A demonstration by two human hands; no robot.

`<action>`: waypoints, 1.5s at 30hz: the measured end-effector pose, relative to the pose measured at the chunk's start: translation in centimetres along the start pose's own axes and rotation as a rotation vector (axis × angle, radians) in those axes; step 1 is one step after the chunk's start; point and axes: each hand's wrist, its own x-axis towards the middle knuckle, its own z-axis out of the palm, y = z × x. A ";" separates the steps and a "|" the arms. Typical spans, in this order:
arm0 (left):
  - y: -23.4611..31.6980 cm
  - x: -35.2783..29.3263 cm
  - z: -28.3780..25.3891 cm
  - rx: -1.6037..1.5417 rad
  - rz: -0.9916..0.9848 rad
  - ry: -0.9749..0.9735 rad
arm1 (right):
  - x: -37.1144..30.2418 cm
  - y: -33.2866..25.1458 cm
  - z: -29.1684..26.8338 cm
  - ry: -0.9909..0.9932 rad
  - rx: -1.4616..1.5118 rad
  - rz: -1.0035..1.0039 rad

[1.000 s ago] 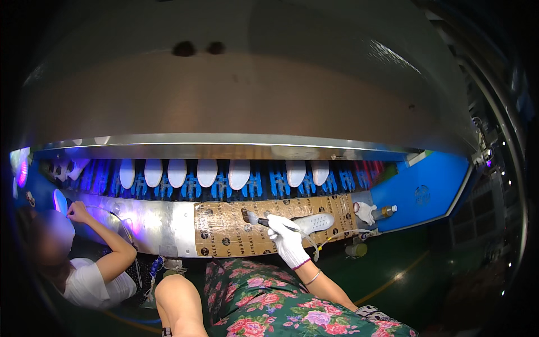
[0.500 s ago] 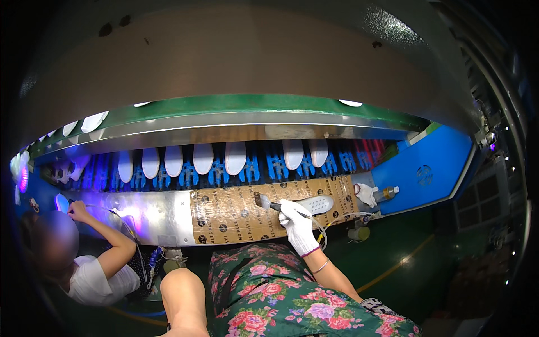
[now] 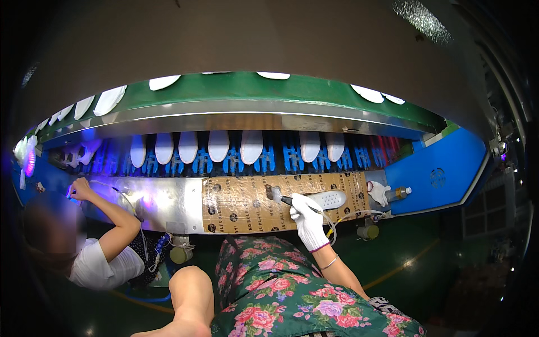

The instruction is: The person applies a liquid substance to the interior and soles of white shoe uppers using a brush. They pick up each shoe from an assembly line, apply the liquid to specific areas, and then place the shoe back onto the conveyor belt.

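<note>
My right hand [image 3: 309, 222], in a white knit glove, is closed round the dark handle of a brush [image 3: 274, 194]. Its short grey bristles point left, just over a cardboard sheet [image 3: 241, 205] that covers the worktop. A thin hose runs close by the hand. Just beyond my fingers lies a white perforated shoe sole [image 3: 330, 199], partly hidden by the glove. My left hand is out of the picture; only a bare bent limb shows at the lower edge.
Behind the worktop, several white soles [image 3: 251, 147] stand in blue holders [image 3: 293, 159]. More lie on a green belt [image 3: 224, 90] above. A bottle [image 3: 398, 194] and white cloth [image 3: 378, 192] sit right, beside a blue panel [image 3: 438, 171]. A co-worker [image 3: 106, 264] sits left.
The view has shifted, so the bench sits higher and further right, and more soles show on the green belt. My right hand keeps its hold on the brush. The co-worker's hand has moved slightly.
</note>
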 end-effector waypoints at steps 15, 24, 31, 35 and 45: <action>6.8 1.2 -2.6 0.221 0.397 0.263 | 0.3 0.1 2.3 0.012 -0.014 0.015; -6.1 -1.7 -24.3 1.389 -0.395 0.593 | 0.6 0.6 2.9 -0.022 0.016 0.006; -10.5 -3.1 -36.3 1.646 -0.898 0.333 | -0.2 1.1 4.0 -0.001 -0.008 -0.011; -11.0 -6.6 -33.6 1.395 -0.521 0.543 | -0.1 1.3 3.4 0.047 -0.027 -0.010; 3.5 -11.7 -26.6 0.797 -0.377 1.227 | -1.1 -1.7 5.4 -0.066 0.143 0.017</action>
